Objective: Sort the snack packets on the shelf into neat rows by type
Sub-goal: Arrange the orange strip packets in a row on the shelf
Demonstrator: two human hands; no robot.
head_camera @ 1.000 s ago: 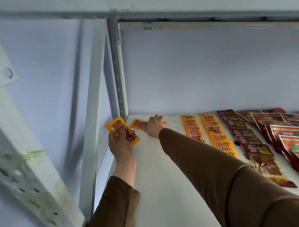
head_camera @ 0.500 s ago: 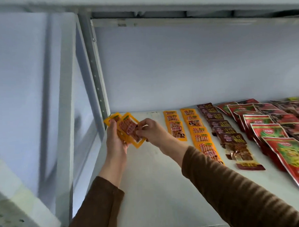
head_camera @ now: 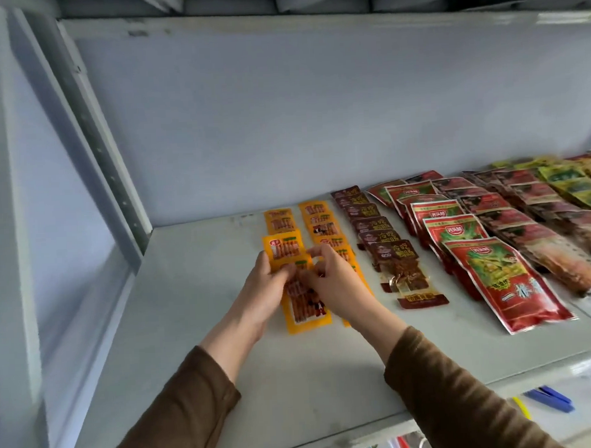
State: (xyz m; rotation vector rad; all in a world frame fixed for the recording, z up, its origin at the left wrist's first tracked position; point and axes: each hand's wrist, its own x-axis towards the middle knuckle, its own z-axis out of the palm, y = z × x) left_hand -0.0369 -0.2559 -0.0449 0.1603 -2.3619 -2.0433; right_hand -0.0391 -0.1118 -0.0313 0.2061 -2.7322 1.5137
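Together, left hand (head_camera: 263, 286), right hand (head_camera: 337, 286) fingers pinch two orange packets (head_camera: 288, 251); two orange rows behind.

both arms wear long brown sleeves of soft, matte cloth; the left sleeve (head_camera: 180, 415) and right sleeve (head_camera: 464, 396) end above the wrists, leaving both hands bare.

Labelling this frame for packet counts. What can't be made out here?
- Head view: the middle of the left orange row is covered by the left hand and right hand; each hand's grip is unclear.
- Right orange row: near end behind the right hand.
- Far-right packets: cut by the frame edge, blurred.
- Lower-shelf items: hidden under the shelf.
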